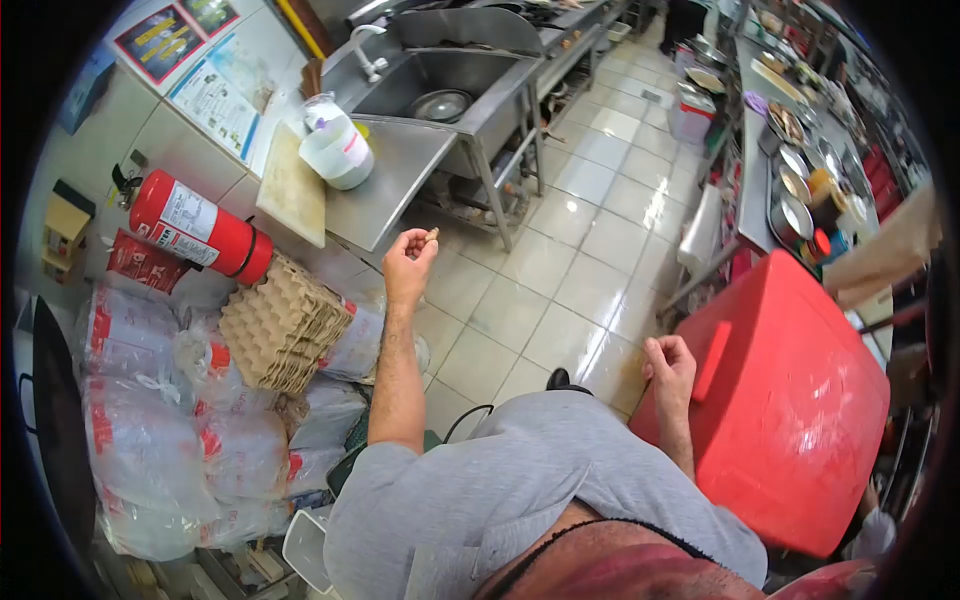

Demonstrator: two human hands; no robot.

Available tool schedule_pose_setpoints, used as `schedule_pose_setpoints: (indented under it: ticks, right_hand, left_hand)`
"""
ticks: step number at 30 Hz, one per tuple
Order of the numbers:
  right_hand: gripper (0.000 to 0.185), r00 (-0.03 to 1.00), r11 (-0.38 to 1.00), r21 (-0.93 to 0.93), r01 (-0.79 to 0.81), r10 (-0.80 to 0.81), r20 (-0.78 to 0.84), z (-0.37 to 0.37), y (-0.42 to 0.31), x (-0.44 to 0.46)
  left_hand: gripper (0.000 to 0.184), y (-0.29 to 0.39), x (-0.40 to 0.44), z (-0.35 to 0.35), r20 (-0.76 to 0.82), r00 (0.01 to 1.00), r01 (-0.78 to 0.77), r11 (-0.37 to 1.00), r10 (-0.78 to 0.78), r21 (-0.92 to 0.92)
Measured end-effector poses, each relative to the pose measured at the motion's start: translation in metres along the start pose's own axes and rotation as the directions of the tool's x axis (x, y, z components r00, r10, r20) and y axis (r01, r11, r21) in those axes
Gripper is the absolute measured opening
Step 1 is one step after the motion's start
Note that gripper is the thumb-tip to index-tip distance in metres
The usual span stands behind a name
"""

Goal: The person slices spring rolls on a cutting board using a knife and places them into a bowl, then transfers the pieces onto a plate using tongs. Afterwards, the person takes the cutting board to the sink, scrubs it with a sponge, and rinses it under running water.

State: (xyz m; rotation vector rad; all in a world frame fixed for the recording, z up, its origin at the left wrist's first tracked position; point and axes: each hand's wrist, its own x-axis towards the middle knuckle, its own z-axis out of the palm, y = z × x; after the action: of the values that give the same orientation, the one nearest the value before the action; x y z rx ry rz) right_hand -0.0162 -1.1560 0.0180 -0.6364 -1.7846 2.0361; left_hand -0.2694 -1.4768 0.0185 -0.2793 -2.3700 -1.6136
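Small brownish fragment [433, 234] was pinched at eleven o'clock by fingers of the left hand [407, 263], apparently a holding step calling for steady pressure next, while the curled right hand [672, 362] hid any contents.

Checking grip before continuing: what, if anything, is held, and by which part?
The left hand pinches a small brownish piece at its fingertips; too small to tell which part is gripped. The right hand is curled, nothing visible inside.

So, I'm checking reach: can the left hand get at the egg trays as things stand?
Probably yes: the way looks free, with nothing visible between the left hand and the egg trays, though that hand pinches a small object.
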Motion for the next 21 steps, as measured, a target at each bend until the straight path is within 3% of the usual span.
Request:
schedule_pose_setpoints:
  ticks: [3,8,14,21]
  right_hand:
    - [0.020,0.997,0.998,-0.022,-0.067,0.066,-0.044,0.008,0.015,0.040]
    - [0.022,0.992,0.998,-0.060,-0.028,0.021,-0.123,0.001,0.033,0.091]
    - [0.023,0.975,0.991,-0.128,-0.028,-0.001,-0.220,-0.005,0.058,0.151]
    - [0.025,0.966,0.986,-0.159,-0.047,0.005,-0.257,0.065,0.049,0.233]
  left_hand:
    - [0.019,-0.003,0.036,-0.013,-0.092,0.995,0.030,0.997,-0.024,0.065]
    - [0.018,-0.001,0.114,-0.047,-0.246,0.969,0.044,0.983,0.001,0.178]
    - [0.020,-0.033,0.228,-0.105,-0.423,0.896,-0.024,0.967,0.134,0.254]
    - [0.027,-0.083,0.373,-0.153,-0.531,0.826,0.061,0.905,0.191,0.421]
